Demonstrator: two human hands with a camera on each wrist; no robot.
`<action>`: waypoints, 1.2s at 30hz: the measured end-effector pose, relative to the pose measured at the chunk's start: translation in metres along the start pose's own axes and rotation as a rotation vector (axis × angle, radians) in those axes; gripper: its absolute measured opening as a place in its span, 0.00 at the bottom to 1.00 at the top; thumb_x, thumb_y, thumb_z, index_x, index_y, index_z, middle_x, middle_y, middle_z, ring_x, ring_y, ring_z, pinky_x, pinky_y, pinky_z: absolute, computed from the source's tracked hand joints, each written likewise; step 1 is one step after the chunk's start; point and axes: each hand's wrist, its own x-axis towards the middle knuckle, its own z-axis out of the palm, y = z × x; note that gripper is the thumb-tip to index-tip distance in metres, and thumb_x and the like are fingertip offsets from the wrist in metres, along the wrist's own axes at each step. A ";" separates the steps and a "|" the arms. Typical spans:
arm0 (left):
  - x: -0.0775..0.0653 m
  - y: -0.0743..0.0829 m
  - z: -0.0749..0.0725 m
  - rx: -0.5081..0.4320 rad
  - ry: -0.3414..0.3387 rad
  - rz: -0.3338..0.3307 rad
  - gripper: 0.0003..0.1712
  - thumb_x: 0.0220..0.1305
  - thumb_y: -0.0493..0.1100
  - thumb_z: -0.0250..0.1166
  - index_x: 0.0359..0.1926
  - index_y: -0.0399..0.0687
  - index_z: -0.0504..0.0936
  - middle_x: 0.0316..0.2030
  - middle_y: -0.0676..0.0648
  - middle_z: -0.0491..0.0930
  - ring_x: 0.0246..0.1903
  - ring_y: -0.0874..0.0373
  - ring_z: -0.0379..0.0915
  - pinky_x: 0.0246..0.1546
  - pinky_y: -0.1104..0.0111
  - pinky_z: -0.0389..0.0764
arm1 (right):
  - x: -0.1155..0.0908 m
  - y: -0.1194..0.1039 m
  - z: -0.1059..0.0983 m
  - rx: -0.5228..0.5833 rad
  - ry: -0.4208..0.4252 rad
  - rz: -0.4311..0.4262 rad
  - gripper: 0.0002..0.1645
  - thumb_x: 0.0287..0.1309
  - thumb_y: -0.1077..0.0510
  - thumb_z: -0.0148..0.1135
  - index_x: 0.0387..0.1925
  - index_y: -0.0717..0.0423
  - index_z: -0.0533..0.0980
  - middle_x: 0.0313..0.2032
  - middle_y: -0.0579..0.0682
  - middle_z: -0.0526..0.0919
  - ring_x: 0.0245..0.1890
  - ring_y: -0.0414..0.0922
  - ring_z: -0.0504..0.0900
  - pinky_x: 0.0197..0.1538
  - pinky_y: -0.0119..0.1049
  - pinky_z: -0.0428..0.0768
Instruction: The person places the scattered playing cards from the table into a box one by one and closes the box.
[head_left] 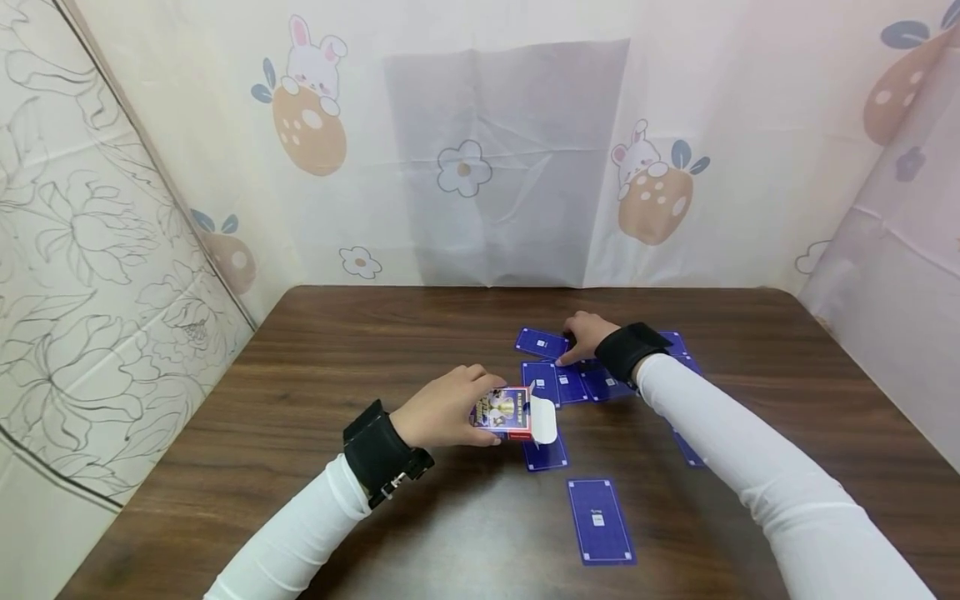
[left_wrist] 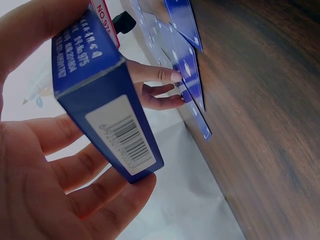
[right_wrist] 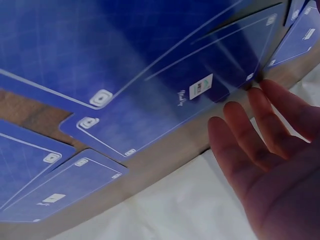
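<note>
My left hand (head_left: 442, 408) grips a small blue card box (head_left: 501, 410), thumb on one side and fingers on the other. Its white end flap hangs open on the right; a barcode label (left_wrist: 124, 137) faces the left wrist camera. Toward the back of the table, my right hand (head_left: 588, 336) reaches over blue-backed playing cards (head_left: 540, 379). Its fingers (right_wrist: 240, 127) are extended, with the tips at the edge of a card (right_wrist: 165, 97). The thumb touches the cards in the left wrist view. Part of the spread is hidden under the right hand and wrist.
One card (head_left: 602, 521) lies alone near the front, and another (head_left: 546, 456) is partly below the box. More cards (head_left: 684, 354) lie right of my right wrist, partly covered by the arm. The brown wooden table (head_left: 360, 333) ends at a cloth-covered wall (head_left: 510, 167).
</note>
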 end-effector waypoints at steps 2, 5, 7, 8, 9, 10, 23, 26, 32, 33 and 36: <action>0.000 0.000 0.000 -0.001 -0.001 -0.002 0.41 0.47 0.58 0.73 0.61 0.49 0.72 0.48 0.48 0.74 0.42 0.58 0.67 0.42 0.67 0.73 | -0.001 0.000 -0.001 0.008 0.011 -0.001 0.39 0.42 0.43 0.73 0.49 0.68 0.75 0.45 0.62 0.75 0.47 0.56 0.74 0.54 0.52 0.71; 0.000 0.001 0.000 -0.001 -0.003 -0.002 0.40 0.47 0.57 0.73 0.60 0.49 0.72 0.48 0.48 0.74 0.43 0.58 0.67 0.42 0.67 0.73 | -0.002 0.000 -0.002 0.014 0.013 -0.004 0.39 0.43 0.43 0.73 0.49 0.68 0.74 0.45 0.62 0.75 0.47 0.57 0.73 0.54 0.52 0.71; 0.000 0.001 0.000 -0.005 -0.005 -0.004 0.40 0.47 0.57 0.73 0.60 0.48 0.72 0.48 0.48 0.74 0.43 0.58 0.67 0.42 0.67 0.73 | -0.001 0.001 -0.002 0.025 0.008 -0.001 0.39 0.44 0.43 0.73 0.50 0.67 0.74 0.45 0.62 0.75 0.47 0.56 0.72 0.55 0.52 0.70; 0.000 0.001 0.000 -0.006 -0.006 -0.005 0.40 0.47 0.57 0.73 0.60 0.48 0.72 0.48 0.48 0.74 0.42 0.58 0.67 0.41 0.67 0.73 | 0.000 0.001 -0.002 0.028 0.011 -0.010 0.39 0.44 0.44 0.72 0.49 0.68 0.73 0.45 0.62 0.75 0.47 0.57 0.72 0.55 0.52 0.70; 0.000 0.001 0.000 -0.008 -0.007 -0.007 0.40 0.47 0.57 0.73 0.60 0.48 0.72 0.48 0.48 0.74 0.42 0.58 0.67 0.41 0.67 0.73 | 0.000 0.002 -0.002 0.035 0.015 -0.019 0.38 0.44 0.44 0.72 0.49 0.68 0.73 0.45 0.62 0.75 0.47 0.56 0.73 0.55 0.51 0.70; -0.001 0.002 0.000 -0.007 -0.009 -0.010 0.40 0.47 0.57 0.73 0.60 0.48 0.72 0.48 0.48 0.74 0.42 0.58 0.67 0.41 0.67 0.73 | 0.000 0.003 -0.003 0.044 0.018 -0.026 0.37 0.45 0.45 0.72 0.48 0.68 0.73 0.45 0.62 0.75 0.47 0.56 0.73 0.54 0.51 0.70; -0.001 0.002 0.004 -0.005 -0.007 -0.014 0.41 0.47 0.57 0.73 0.60 0.48 0.72 0.48 0.48 0.74 0.42 0.58 0.67 0.41 0.67 0.74 | -0.004 0.007 -0.009 0.101 0.047 -0.088 0.29 0.41 0.50 0.74 0.37 0.67 0.74 0.37 0.60 0.75 0.38 0.52 0.72 0.47 0.46 0.70; -0.001 0.002 0.004 -0.009 -0.013 -0.018 0.40 0.47 0.57 0.73 0.60 0.48 0.72 0.48 0.48 0.74 0.42 0.58 0.67 0.42 0.67 0.74 | -0.004 0.009 -0.008 0.105 0.059 -0.103 0.28 0.38 0.50 0.76 0.34 0.66 0.74 0.35 0.59 0.75 0.36 0.52 0.72 0.45 0.44 0.70; -0.001 0.003 0.003 -0.008 -0.016 -0.019 0.40 0.47 0.57 0.73 0.60 0.48 0.72 0.49 0.48 0.74 0.43 0.58 0.67 0.42 0.67 0.74 | -0.001 0.012 -0.006 0.124 0.031 -0.069 0.29 0.39 0.48 0.75 0.35 0.65 0.73 0.34 0.56 0.74 0.37 0.51 0.71 0.45 0.43 0.70; -0.001 0.003 0.003 -0.008 -0.016 -0.019 0.40 0.47 0.57 0.73 0.60 0.48 0.72 0.49 0.48 0.74 0.43 0.58 0.67 0.42 0.67 0.74 | -0.001 0.012 -0.006 0.131 0.024 -0.060 0.29 0.40 0.48 0.75 0.35 0.65 0.73 0.34 0.56 0.74 0.37 0.51 0.71 0.45 0.43 0.70; -0.001 0.002 0.004 -0.007 -0.015 -0.018 0.40 0.47 0.57 0.73 0.60 0.49 0.72 0.49 0.48 0.74 0.43 0.58 0.67 0.42 0.67 0.73 | -0.001 0.013 -0.006 0.155 0.011 -0.042 0.30 0.41 0.49 0.74 0.37 0.65 0.72 0.34 0.56 0.74 0.36 0.51 0.72 0.44 0.44 0.71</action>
